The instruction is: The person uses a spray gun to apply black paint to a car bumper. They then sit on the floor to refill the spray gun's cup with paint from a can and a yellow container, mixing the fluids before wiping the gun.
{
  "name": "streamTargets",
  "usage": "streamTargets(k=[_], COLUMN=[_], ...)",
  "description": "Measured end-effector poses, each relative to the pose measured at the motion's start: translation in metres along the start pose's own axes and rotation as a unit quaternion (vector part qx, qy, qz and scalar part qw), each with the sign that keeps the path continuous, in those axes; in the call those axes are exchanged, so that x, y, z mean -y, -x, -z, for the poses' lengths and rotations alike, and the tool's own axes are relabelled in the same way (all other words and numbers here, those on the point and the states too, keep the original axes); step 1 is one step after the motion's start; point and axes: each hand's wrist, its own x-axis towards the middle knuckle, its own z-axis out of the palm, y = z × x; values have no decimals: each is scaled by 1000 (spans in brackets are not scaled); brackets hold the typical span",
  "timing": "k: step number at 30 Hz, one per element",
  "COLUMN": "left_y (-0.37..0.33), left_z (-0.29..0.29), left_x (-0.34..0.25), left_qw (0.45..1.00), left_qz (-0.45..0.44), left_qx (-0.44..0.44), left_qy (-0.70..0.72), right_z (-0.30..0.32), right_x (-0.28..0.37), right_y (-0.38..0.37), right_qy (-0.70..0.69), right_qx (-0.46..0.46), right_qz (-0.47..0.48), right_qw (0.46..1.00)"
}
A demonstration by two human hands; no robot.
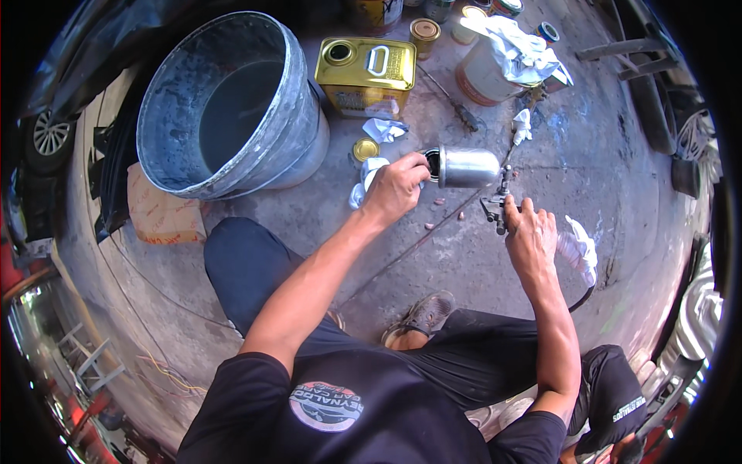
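Note:
A silver metal cup (pixel 470 168) lies tilted on its side, its dark open end toward my left hand (pixel 397 188). The fingers of that hand are pinched together at the cup's rim; what they grip, if anything, is hidden. Crumpled white cloth or paper (pixel 358 195) shows just behind the hand. My right hand (pixel 531 228) is wrapped round a spray gun (pixel 497 213), whose metal body meets the far end of the cup. From below this hand a dark hose runs off, wrapped in white cloth (pixel 578 251).
A large grey-stained bucket (pixel 309 147) of murky liquid stands left, beside a gold rectangular can (pixel 363 99). Crumpled paper (pixel 384 129) and a round gold lid (pixel 366 149) lie near. A cloth-topped pail (pixel 477 81) stands far right. Another person (pixel 610 394) sits at lower right.

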Motion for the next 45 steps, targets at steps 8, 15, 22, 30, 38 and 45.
streamTargets(k=[8, 15, 22, 30, 38, 45], left_y=[0, -7, -8, -7, 4, 24], left_z=[0, 2, 7, -2, -2, -16], left_x=[-2, -6, -14, -26, -50, -72], left_qw=[1000, 999, 998, 998, 999, 995], left_qz=[1, 9, 23, 41, 37, -26], left_qx=[-6, -29, -28, -8, -12, -25], left_qy=[-14, 28, 42, 51, -18, -94], right_z=[-17, -119, -235, -245, -156, -52], right_x=[-19, -91, -120, -137, -123, 1], right_y=[-7, -30, -46, -41, -24, -11], right_qy=[-121, -369, -573, -549, -265, -517], right_qx=[-6, 70, 129, 124, 50, 100], right_qz=[-22, -79, -123, -161, -159, -86], right_qw=[992, 923, 800, 811, 950, 846])
